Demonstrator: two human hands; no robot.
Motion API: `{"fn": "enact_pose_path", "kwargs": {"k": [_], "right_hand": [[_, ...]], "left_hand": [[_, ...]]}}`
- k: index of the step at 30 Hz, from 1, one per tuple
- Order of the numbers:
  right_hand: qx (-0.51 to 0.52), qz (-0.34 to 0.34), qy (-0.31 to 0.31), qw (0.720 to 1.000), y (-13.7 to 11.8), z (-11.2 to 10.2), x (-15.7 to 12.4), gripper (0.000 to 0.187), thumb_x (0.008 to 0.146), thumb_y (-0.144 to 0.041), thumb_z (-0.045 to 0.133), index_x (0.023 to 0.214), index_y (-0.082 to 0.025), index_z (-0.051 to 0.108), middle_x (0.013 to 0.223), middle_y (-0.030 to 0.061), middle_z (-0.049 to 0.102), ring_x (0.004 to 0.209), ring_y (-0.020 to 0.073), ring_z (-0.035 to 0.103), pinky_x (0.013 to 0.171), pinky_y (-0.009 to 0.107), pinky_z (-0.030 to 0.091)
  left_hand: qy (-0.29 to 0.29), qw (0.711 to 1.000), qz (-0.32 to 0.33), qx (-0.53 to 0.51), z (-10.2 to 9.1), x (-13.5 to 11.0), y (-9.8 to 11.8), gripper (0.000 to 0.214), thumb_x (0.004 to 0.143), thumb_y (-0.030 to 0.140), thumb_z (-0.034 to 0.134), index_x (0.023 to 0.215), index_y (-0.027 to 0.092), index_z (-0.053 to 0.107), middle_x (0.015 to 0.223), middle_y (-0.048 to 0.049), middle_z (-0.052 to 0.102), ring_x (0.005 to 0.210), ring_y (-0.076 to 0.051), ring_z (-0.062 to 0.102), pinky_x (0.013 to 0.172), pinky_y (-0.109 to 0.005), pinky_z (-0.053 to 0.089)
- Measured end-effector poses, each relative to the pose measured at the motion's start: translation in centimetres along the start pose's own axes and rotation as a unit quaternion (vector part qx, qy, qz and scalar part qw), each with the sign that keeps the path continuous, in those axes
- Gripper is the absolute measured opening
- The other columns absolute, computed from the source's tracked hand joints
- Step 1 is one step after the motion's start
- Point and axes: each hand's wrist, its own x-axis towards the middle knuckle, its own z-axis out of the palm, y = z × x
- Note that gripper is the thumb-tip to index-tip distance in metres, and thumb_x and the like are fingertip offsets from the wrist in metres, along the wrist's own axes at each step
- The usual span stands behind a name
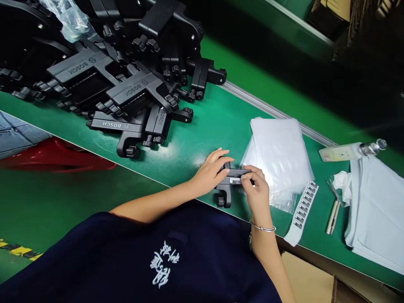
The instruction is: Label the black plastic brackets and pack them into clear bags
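A black plastic bracket (224, 187) lies near the table's front edge, with a knob at its near end. My left hand (212, 171) grips its left part, thumb across the top and the other fingers stretched over the far side. A small white label (235, 180) is on the bracket's upper face. My right hand (257, 185) is closed in a pinch at the label's right end, its fingertips against the bracket. Whether that label is pressed flat all along, I cannot tell. To the right lies a strip of labels (304, 206) on white backing.
Black BOSCH brackets (134, 90) are heaped at the left. Clear plastic bags (280, 151) lie stacked beyond my right hand. Farther right are a clear bottle (342, 151), tweezers (333, 189), a cream-coloured stick-like tool (333, 218) and white sheets (375, 210). A red stool (57, 158) stands below the table.
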Motion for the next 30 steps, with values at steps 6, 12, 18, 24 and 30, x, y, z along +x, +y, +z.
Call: {"fn": "enact_pose_path", "kwargs": {"k": [6,12,18,24,30], "right_hand": [[-0.001,0.006,-0.004,1.0,-0.1,0.0,0.0,0.018,0.082,-0.029,0.059,0.065,-0.021,0.059,0.11,0.008,0.062,0.111,0.0261,0.054,0.097,0.046,0.04],[-0.004,0.007,-0.005,1.0,-0.1,-0.1,0.0,0.018,0.082,-0.03,0.059,0.066,-0.021,0.06,0.111,0.0083,0.062,0.111,0.0264,0.054,0.096,0.045,0.041],[-0.036,-0.013,-0.007,0.999,-0.3,-0.1,0.0,0.018,0.083,-0.029,0.058,0.066,-0.022,0.058,0.109,0.009,0.062,0.11,0.0263,0.055,0.094,0.046,0.042],[-0.066,-0.043,-0.012,0.997,-0.2,-0.4,0.0,0.02,0.084,-0.029,0.058,0.066,-0.022,0.06,0.107,0.0093,0.065,0.108,0.0265,0.058,0.095,0.047,0.045],[-0.039,-0.08,-0.129,0.988,1.6,-4.2,0.3,0.044,0.087,-0.036,0.065,0.13,-0.03,0.059,0.144,0.0056,0.053,0.132,0.0257,0.05,0.11,0.049,0.039]], "left_hand": [[-0.005,1.0,-0.004,0.0,-0.1,-0.1,0.0,0.031,0.095,0.025,0.043,0.124,0.021,0.054,0.145,-0.0117,0.044,0.145,-0.03,0.027,0.115,-0.053,0.032],[-0.006,1.0,-0.006,0.001,0.0,0.0,0.0,0.031,0.095,0.025,0.043,0.124,0.022,0.054,0.145,-0.0112,0.044,0.145,-0.029,0.028,0.116,-0.053,0.031],[0.025,0.999,0.013,0.021,0.0,-0.2,-0.3,0.035,0.096,0.028,0.041,0.128,0.02,0.052,0.146,-0.0128,0.045,0.144,-0.028,0.03,0.114,-0.051,0.034],[-0.096,0.968,0.201,0.112,-1.6,-1.2,-1.2,0.031,0.094,0.038,0.048,0.118,0.03,0.066,0.126,-0.0033,0.067,0.126,-0.022,0.055,0.116,-0.046,0.03],[-0.182,0.942,0.252,0.124,-3.9,0.3,-1.3,0.033,0.094,0.046,0.05,0.122,0.036,0.064,0.128,-0.0011,0.067,0.12,-0.022,0.059,0.105,-0.041,0.038]]}}
